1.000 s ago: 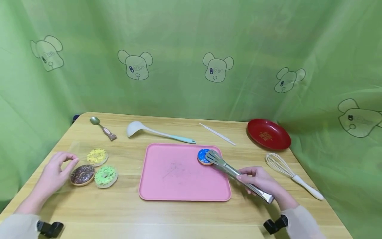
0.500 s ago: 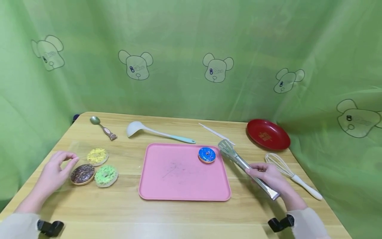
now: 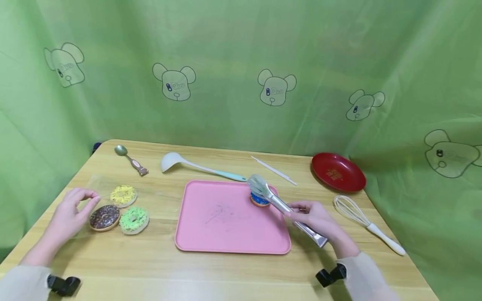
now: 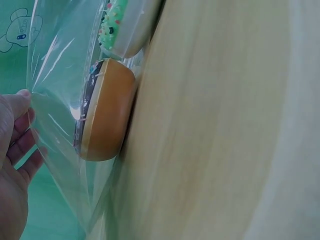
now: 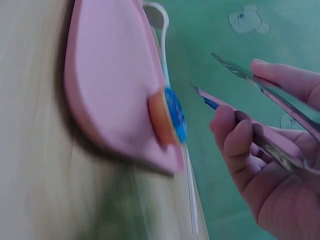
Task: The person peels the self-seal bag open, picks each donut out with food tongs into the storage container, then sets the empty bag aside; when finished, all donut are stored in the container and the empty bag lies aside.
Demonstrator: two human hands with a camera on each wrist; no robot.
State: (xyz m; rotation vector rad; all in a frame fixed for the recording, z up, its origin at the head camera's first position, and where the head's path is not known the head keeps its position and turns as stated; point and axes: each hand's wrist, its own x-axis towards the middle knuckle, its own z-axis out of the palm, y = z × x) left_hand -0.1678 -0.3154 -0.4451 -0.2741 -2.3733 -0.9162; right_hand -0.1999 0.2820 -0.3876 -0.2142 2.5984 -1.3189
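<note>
My left hand (image 3: 73,209) pinches the edge of a clear plastic bag (image 4: 55,125), lifting its film. In the bag lie a chocolate doughnut (image 3: 105,217), a green doughnut (image 3: 134,220) and a yellow doughnut (image 3: 123,195). With my right hand (image 3: 312,217) I hold metal tongs (image 3: 280,205) between thumb and fingers. Their tips are spread apart in the right wrist view, with nothing between them. A blue-iced doughnut (image 5: 167,116) lies near the far right corner of the pink tray (image 3: 211,228); the tongs' head partly hides it in the head view.
Behind the tray lie a white ladle (image 3: 196,166) with a turquoise handle and thin white sticks (image 3: 274,170). A spoon (image 3: 131,160) is at the back left. On the right are a red plate (image 3: 348,177) and a whisk (image 3: 369,224). Green curtain (image 3: 226,121) surrounds the table.
My right hand moved the tongs rightward off the blue doughnut, then back left over it. The blue doughnut stays in the same corner of the tray. My left hand keeps its place.
</note>
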